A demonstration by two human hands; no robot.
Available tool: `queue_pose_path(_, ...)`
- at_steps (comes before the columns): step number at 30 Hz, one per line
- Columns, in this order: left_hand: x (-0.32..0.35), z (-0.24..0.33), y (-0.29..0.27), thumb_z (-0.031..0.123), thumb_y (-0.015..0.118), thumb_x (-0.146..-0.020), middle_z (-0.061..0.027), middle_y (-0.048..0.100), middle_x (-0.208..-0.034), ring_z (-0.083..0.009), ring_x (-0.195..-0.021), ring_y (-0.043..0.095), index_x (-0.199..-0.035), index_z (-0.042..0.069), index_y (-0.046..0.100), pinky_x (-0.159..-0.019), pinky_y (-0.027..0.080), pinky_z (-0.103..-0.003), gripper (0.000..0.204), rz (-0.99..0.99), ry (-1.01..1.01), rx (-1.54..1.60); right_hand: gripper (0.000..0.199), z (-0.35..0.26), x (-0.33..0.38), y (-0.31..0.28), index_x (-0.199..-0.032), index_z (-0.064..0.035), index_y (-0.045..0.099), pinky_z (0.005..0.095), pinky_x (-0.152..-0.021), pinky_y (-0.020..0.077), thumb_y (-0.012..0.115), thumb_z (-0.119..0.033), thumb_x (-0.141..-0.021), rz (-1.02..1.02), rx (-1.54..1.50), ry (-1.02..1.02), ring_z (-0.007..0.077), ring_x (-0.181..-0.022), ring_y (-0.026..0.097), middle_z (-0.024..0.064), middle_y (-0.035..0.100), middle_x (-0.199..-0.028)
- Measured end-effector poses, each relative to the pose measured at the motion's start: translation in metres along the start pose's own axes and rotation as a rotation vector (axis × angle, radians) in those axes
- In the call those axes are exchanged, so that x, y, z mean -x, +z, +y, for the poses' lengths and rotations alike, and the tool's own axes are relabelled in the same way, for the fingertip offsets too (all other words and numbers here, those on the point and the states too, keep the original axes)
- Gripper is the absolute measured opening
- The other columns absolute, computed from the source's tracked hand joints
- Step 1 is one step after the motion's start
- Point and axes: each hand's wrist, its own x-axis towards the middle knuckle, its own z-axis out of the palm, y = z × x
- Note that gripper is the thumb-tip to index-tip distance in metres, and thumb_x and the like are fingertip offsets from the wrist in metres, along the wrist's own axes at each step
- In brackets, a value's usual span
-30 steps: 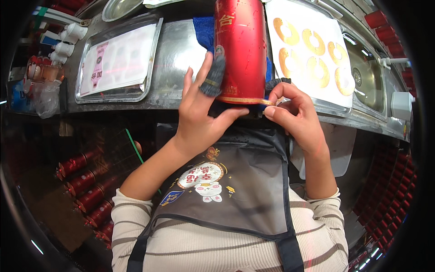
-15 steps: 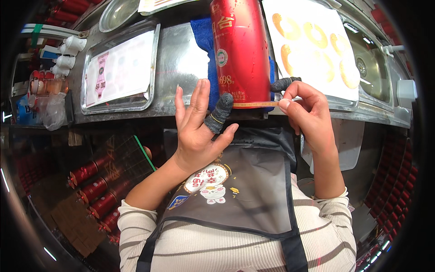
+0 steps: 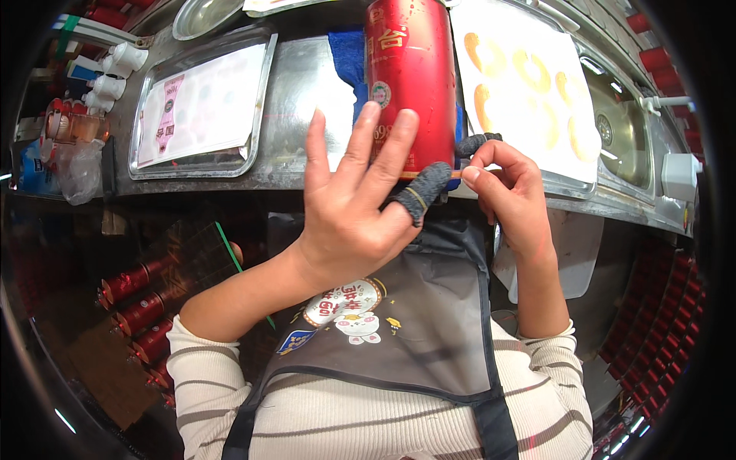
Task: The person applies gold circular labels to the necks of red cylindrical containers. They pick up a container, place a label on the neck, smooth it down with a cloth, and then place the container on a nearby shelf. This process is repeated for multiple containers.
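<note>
A shiny red cylinder (image 3: 418,84) with gold print lies on a blue cloth (image 3: 346,57) on the metal worktop, its near end toward me. Across that end runs a thin gold strip (image 3: 456,175). The thumb and a bent finger of my right hand (image 3: 515,192) pinch the strip's right end; one finger there wears a dark knitted finger cover. My left hand (image 3: 349,211) is spread flat, palm down, over the cylinder's near left part. Its finger in a grey knitted cover (image 3: 426,188) lies along the strip and hides most of it.
Left on the worktop is a metal tray (image 3: 257,115) with printed sheets. On the right, a white sheet (image 3: 529,92) bears curved golden labels, beside a metal basin (image 3: 625,130). White bottles (image 3: 107,84) stand far left. Below, red cylinders (image 3: 142,314) lie at left.
My left hand has moved right along the strip, its covered finger now near my right hand. My right hand keeps its pinch. The whole view has shifted slightly.
</note>
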Motion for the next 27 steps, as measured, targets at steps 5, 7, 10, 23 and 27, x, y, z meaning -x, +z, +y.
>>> queue_pose_path(5,-0.021,0.007,0.017,0.019,0.078,-0.074,-0.0236,0.054,-0.146,-0.0472,-0.132,0.053,-0.105,0.013,0.078,-0.110,0.023,-0.074,0.031,0.002,0.053,-0.090,0.008,0.006,-0.002,0.000,-0.091,-0.0012,0.063,0.0161,-0.061,0.0396,0.069,-0.005,-0.092,-0.016,-0.002,0.034,-0.0006,-0.068,0.052,-0.0022,0.064,-0.084)
queue_pose_path(7,-0.015,-0.005,0.023,0.019,0.083,-0.072,-0.0221,0.054,-0.147,-0.0410,-0.134,0.054,-0.118,0.012,0.076,-0.112,0.027,-0.069,0.047,0.089,-0.031,0.005,0.008,0.006,-0.001,-0.001,-0.092,-0.0004,0.064,0.0168,-0.062,0.0407,0.069,-0.006,-0.091,-0.040,0.036,0.025,0.0001,-0.068,0.053,-0.0017,0.065,-0.086)
queue_pose_path(10,-0.004,-0.013,0.024,0.020,0.085,-0.072,-0.0260,0.050,-0.148,-0.0420,-0.136,0.052,-0.126,0.001,0.069,-0.111,0.027,-0.069,0.059,0.123,-0.144,0.197,0.010,0.002,-0.001,0.001,-0.091,-0.0032,0.064,0.0176,-0.050,0.0341,0.070,-0.011,-0.090,-0.022,0.086,-0.001,-0.0011,-0.058,0.047,-0.0054,0.059,-0.075)
queue_pose_path(23,0.035,-0.013,0.003,0.014,0.085,-0.072,-0.0285,0.048,-0.150,-0.0454,-0.136,0.050,-0.113,0.002,0.075,-0.115,0.019,-0.068,0.044,-0.002,-0.162,0.213,0.010,0.006,0.000,0.000,-0.087,-0.0047,0.062,0.0180,-0.044,0.0324,0.069,-0.012,-0.089,0.015,0.020,-0.031,0.0000,-0.052,0.045,-0.0057,0.054,-0.067)
queue_pose_path(27,0.017,-0.009,-0.003,0.014,0.084,-0.071,-0.0274,0.053,-0.146,-0.0463,-0.132,0.054,-0.102,0.002,0.075,-0.114,0.019,-0.070,0.034,-0.003,-0.071,0.141,0.011,0.009,-0.001,0.001,-0.086,-0.0054,0.061,0.0184,-0.043,0.0313,0.069,-0.012,-0.089,-0.001,-0.023,-0.019,0.0002,-0.051,0.045,-0.0062,0.053,-0.066)
